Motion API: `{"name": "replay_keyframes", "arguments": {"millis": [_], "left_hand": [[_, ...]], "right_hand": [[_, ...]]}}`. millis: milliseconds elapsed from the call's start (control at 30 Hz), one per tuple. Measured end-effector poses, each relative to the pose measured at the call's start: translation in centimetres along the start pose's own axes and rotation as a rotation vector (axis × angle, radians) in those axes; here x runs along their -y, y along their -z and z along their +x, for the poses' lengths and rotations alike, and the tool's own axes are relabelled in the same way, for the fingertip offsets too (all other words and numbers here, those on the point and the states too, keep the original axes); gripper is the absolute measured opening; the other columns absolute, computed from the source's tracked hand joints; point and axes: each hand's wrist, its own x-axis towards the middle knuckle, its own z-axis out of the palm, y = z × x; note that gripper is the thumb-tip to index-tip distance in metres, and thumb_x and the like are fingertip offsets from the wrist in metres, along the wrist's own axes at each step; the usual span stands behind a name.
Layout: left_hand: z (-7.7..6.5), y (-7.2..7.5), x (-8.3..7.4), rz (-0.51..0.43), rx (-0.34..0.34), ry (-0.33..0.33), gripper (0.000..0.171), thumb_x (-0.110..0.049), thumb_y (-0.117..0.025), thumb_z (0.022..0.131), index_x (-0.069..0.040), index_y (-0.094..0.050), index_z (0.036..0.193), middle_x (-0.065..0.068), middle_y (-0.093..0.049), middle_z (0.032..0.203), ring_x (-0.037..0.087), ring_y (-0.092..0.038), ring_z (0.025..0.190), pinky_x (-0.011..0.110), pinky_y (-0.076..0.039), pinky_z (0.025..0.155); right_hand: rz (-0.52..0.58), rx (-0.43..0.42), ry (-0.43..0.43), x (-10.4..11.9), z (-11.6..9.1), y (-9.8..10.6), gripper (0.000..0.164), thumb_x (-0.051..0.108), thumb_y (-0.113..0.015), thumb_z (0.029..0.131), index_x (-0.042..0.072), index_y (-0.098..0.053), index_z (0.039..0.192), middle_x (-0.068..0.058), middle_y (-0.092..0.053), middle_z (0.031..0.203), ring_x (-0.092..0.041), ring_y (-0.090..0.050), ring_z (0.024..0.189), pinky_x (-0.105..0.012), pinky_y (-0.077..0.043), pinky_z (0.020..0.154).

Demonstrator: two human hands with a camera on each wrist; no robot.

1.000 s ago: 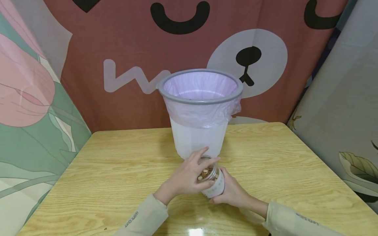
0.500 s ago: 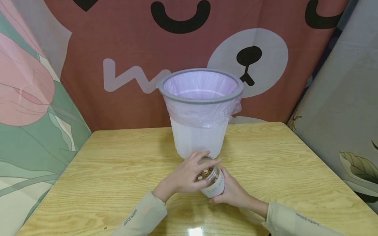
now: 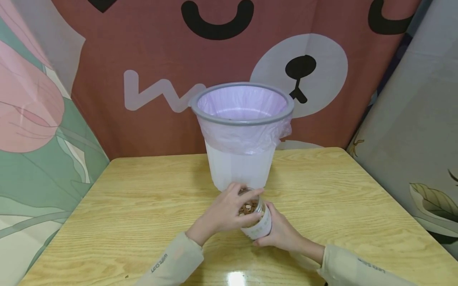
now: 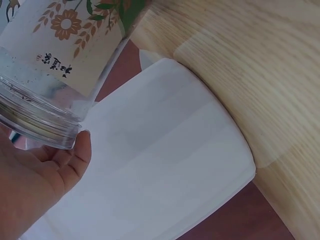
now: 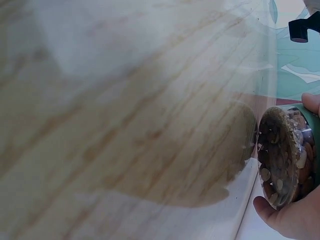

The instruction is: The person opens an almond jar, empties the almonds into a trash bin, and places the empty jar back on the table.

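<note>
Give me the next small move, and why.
Probably a slight twist of the left hand at the top of the jar: its fingers spread around that end, while the right hand grips the side. Whether a separate lid sits there is unclear.

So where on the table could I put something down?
There's bare table left of the bin, beyond the left sleeve, and right of the bin, beyond the right hand. It's crowded in front of the bin, around the jar and left hand.
</note>
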Motion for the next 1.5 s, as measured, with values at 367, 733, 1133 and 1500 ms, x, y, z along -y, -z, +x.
{"name": "replay_keyframes", "arguments": {"millis": [367,733,1133,1500], "left_hand": [[0.06,0.36,-0.18,0.022,0.035,-0.022,0.059,-0.049,-0.047,0.086,-0.025,-0.035,0.138,0.013,-0.035,0.133,0.024,-0.035,0.120,0.043,-0.035,0.092],[-0.11,0.50,0.09,-0.063,0.065,-0.075,0.059,-0.031,-0.044,0.080,-0.022,-0.036,0.137,0.011,-0.031,0.138,0.023,-0.029,0.125,0.044,-0.033,0.094],[-0.19,0.50,0.09,-0.022,0.064,-0.048,0.057,-0.042,-0.044,0.085,-0.020,-0.037,0.137,0.012,-0.036,0.134,0.024,-0.035,0.120,0.044,-0.039,0.088],[-0.03,0.45,-0.15,0.024,0.014,0.021,0.059,-0.055,-0.043,0.084,-0.021,-0.043,0.132,0.002,-0.047,0.111,0.015,-0.044,0.099,0.032,-0.042,0.077]], "right_hand": [[-0.051,-0.043,0.014,-0.14,0.14,-0.10,0.095,0.021,-0.084,0.054,0.003,-0.030,0.130,-0.005,-0.053,0.112,-0.018,-0.055,0.094,-0.032,-0.044,0.081],[-0.049,-0.030,0.017,-0.25,0.05,0.02,0.095,0.023,-0.083,0.057,0.002,-0.027,0.130,-0.007,-0.050,0.114,-0.021,-0.052,0.097,-0.033,-0.044,0.082],[-0.022,-0.019,0.021,-0.39,-0.05,-0.02,0.094,0.023,-0.082,0.059,0.002,-0.026,0.132,-0.007,-0.050,0.116,-0.021,-0.052,0.099,-0.033,-0.043,0.083],[-0.003,-0.010,-0.020,-0.08,-0.03,0.05,0.094,0.022,-0.083,0.058,0.003,-0.027,0.131,-0.007,-0.050,0.113,-0.022,-0.052,0.096,-0.033,-0.043,0.081]]}}
